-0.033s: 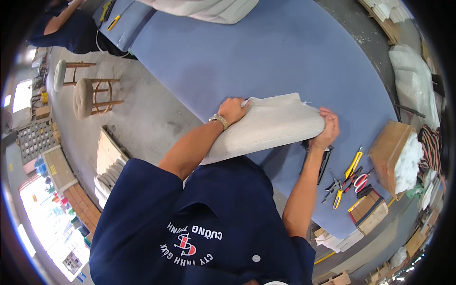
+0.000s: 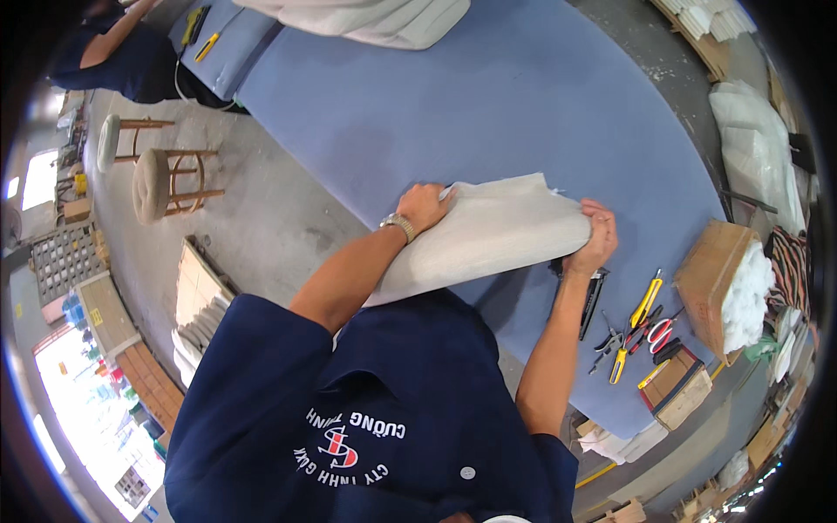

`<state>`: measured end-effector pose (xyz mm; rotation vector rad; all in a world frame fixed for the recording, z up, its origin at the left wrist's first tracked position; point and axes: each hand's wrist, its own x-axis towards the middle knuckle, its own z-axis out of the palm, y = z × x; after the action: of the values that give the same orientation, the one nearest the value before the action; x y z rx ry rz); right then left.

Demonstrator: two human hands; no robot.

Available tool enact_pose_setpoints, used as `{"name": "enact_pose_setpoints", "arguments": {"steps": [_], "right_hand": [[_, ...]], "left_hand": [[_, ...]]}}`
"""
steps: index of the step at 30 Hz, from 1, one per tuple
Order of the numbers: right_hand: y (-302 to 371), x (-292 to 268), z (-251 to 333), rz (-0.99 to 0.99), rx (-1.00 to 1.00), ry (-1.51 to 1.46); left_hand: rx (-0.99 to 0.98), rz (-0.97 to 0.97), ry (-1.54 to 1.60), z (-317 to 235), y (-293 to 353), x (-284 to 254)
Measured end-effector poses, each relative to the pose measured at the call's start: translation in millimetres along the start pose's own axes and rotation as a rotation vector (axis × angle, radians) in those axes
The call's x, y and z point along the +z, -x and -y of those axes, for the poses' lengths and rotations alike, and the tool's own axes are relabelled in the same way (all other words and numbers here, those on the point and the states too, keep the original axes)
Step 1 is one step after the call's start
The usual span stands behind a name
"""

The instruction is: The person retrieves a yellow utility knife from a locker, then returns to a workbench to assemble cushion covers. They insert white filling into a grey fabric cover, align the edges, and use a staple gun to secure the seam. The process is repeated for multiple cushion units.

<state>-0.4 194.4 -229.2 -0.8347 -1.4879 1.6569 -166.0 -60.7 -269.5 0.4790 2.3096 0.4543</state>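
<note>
A pale beige fabric-covered cushion (image 2: 488, 228) is tilted between my hands over the near edge of the blue table, its lower edge close to my shirt. Its far edge shows loose, frayed fabric. My left hand (image 2: 425, 206), with a metal watch at the wrist, is closed on the far left edge of the cushion. On the right end, the fingers of my right hand (image 2: 596, 240) curl round the side; the thumb is hidden. A black tool (image 2: 592, 305) lies on the table behind my right forearm, partly covered.
The blue table (image 2: 418, 113) carries a yellow cutter (image 2: 647, 298), a screwdriver (image 2: 620, 362), pliers (image 2: 605, 347) and red-handled scissors (image 2: 663, 333). Right of them stand a carton of white stuffing (image 2: 717, 279) and a small wooden box (image 2: 684, 392). Another person (image 2: 131, 57) works far left, beyond two stools (image 2: 151, 186).
</note>
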Motion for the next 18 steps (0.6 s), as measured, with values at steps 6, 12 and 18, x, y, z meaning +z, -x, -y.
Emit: {"name": "enact_pose_setpoints", "arguments": {"steps": [6, 12, 18], "right_hand": [[-5.6, 13.0, 0.9, -0.049, -0.026, -0.062], [-1.1, 18.2, 1.9, -0.06, -0.08, -0.048], [-3.4, 33.4, 10.6, -0.099, -0.115, -0.008]], "left_hand": [[0.02, 0.152, 0.296, -9.9, -35.7, -7.6], [0.114, 0.297, 0.153, -134.3, -65.2, -5.7], [0.165, 0.041, -0.039, -132.4, -80.7, 15.5]]}}
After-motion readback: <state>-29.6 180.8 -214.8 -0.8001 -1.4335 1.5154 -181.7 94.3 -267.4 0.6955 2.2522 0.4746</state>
